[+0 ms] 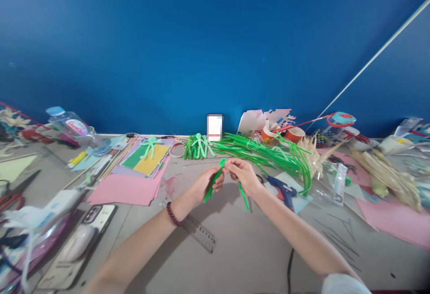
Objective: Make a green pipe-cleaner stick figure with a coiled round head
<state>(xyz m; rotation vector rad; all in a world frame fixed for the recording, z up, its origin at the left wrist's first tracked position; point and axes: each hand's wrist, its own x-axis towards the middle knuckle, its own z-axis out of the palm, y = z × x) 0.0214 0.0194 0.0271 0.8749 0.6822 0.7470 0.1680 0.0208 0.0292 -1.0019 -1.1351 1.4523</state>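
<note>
Fingers of the left hand (208, 184) and right hand (247, 176) are clamped on a looped green pipe cleaner (209, 190) above the desk (248, 249) middle — open room nearer the front edge, beside the ruler (200, 235) — with the far-left bottle (66, 121) label blurred.

On the bench (242, 258), paper sheets (121, 189) lie left of the left grip (210, 184); glue gun (285, 192) right of the right grip (245, 176), pipe cleaners (247, 141) behind; ruler (201, 235) nearer the viewer.

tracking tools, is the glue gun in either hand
No, the left hand and right hand hold green strands; the glue gun lies apart.
</note>
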